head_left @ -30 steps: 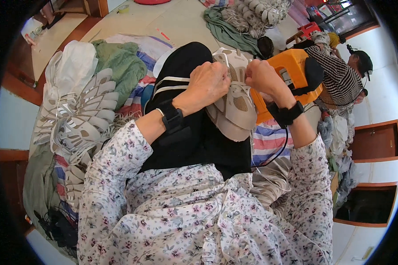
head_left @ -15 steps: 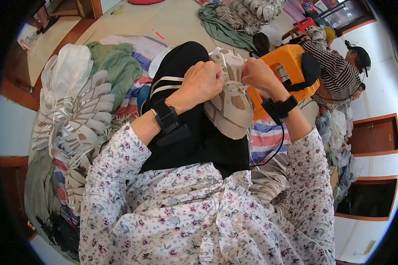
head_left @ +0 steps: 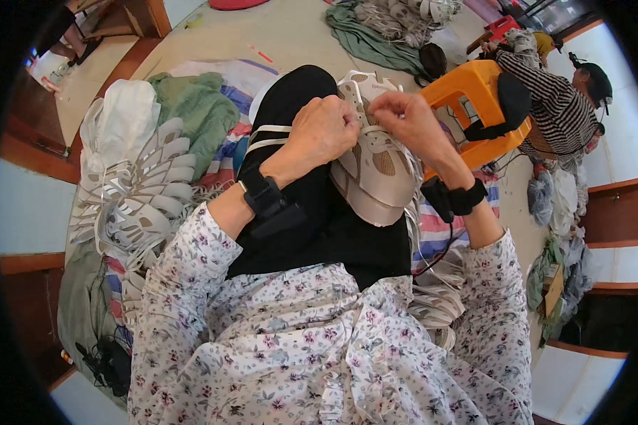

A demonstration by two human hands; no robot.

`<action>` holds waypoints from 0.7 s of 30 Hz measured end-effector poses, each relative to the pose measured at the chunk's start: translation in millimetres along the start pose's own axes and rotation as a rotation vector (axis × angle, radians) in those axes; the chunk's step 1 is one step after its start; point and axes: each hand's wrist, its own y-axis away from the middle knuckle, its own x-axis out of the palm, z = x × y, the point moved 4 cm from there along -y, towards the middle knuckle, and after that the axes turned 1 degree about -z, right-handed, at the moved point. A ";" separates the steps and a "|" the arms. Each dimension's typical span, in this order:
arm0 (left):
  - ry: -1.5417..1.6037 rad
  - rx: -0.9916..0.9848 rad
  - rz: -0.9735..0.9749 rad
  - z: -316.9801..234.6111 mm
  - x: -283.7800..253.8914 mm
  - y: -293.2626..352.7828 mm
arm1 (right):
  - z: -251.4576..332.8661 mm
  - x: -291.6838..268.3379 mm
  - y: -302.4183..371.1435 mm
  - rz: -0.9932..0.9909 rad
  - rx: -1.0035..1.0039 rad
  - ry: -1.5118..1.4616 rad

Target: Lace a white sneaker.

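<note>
Over on the left, pale shoe parts lie heaped beside a green cloth. Next, the grip of the left hand is curled tight; I can't see inside. One beige shoe sits on black trousers, between the hands. The right hand bends over it; I can't tell if that grip is closed. Past it is an orange stool.

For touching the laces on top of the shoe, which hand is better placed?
Probably the right hand: it appears over the shoe, close to those laces, while the left hand is mostly over the black trousers.
</note>
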 end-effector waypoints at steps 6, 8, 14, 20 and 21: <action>0.045 -0.135 0.080 5.1 -8.3 1.1 | 4.6 18.4 -11.9 0.417 -0.085 0.104; 0.077 -0.148 0.121 1.0 -8.6 -1.7 | 4.6 18.0 -15.0 0.396 -0.208 0.191; 0.068 -0.091 0.028 4.4 -20.8 -2.2 | 17.2 24.3 8.7 0.167 -0.323 0.520; 0.194 0.209 -0.086 -36.3 -24.1 -37.7 | 58.4 -45.0 13.7 -0.154 -0.394 0.166; 0.307 0.162 0.178 -40.6 -13.1 -47.1 | 64.2 -51.7 13.6 -0.134 -0.355 0.183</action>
